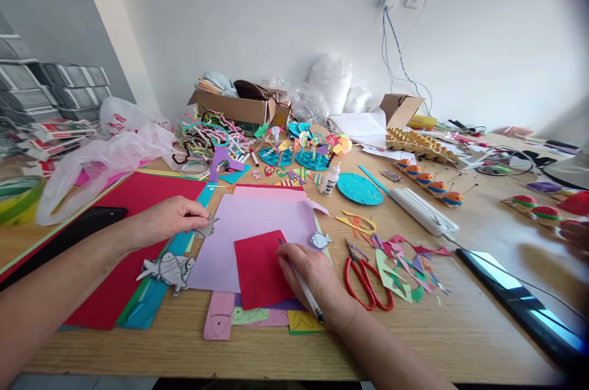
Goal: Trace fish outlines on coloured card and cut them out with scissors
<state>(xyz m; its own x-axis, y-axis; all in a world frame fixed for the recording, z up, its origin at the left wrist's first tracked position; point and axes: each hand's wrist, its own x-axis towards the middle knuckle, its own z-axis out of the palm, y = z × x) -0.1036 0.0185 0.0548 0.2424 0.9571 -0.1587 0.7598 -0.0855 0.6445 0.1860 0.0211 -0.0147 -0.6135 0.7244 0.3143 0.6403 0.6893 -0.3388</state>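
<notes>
My right hand point(309, 273) grips a white pen point(301, 282), its tip resting on a small red paper square point(258, 267). That square lies on a lilac sheet point(257, 221). My left hand point(171, 217) pinches a small grey paper fish cut-out point(206, 227) at the lilac sheet's left edge. A larger grey fish cut-out point(169, 268) lies below that hand on blue and red sheets point(124, 237). Another little fish cut-out point(320, 240) sits just above my right hand.
Red scissors point(365, 279) and coloured paper scraps point(409, 261) lie right of my hand. A glue bottle point(329, 180), teal discs point(359, 189), pipe cleaners point(209, 135), cardboard boxes point(239, 107) and an egg carton point(421, 143) crowd the back. A dark tablet point(519, 298) sits right; another person's hand point(575, 233) at far right.
</notes>
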